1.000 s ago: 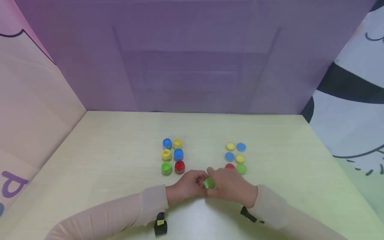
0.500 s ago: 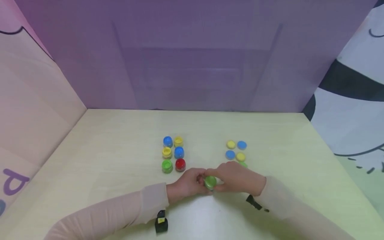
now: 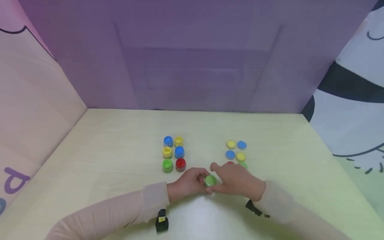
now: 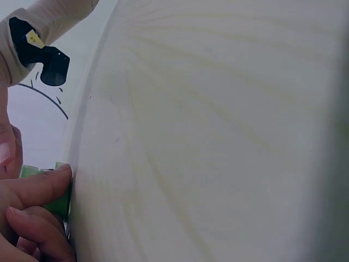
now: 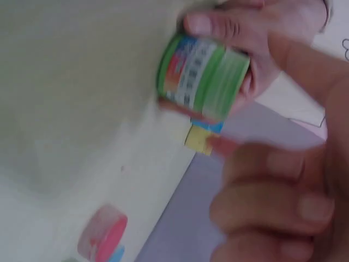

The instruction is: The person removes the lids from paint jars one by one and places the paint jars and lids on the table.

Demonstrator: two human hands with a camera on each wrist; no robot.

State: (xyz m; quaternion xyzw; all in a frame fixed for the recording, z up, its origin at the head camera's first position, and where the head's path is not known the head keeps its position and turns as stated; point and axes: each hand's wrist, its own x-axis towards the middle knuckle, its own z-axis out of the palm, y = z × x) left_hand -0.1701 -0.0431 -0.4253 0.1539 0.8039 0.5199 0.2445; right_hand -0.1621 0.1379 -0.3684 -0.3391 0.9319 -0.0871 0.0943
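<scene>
My left hand (image 3: pixel 189 181) grips a small green paint jar (image 3: pixel 210 180) low over the table, its top facing up. In the right wrist view the jar carries a printed label (image 5: pixel 188 71) and a ridged green lid (image 5: pixel 224 84) sits at its end. Beside that lid is my right hand (image 3: pixel 240 180), thumb and forefinger spread apart around it without gripping. Its other fingers (image 5: pixel 267 213) are bent loosely and hold nothing. The left wrist view shows the left hand's fingers (image 4: pixel 38 188) against the green jar (image 4: pixel 59 206), mostly covering it.
Small jars with blue, yellow, green (image 3: pixel 167 165) and red (image 3: pixel 181 164) paint stand in two columns left of centre. Flat yellow (image 3: pixel 230 144), blue (image 3: pixel 241 145) and green (image 3: pixel 243 165) lids lie on the right; my right hand partly covers a red lid (image 3: pixel 230 163).
My right hand closed in on the jar's top from the right, then its fingers spread away from the lid. The left hand keeps its grip on the jar, almost unmoved.
</scene>
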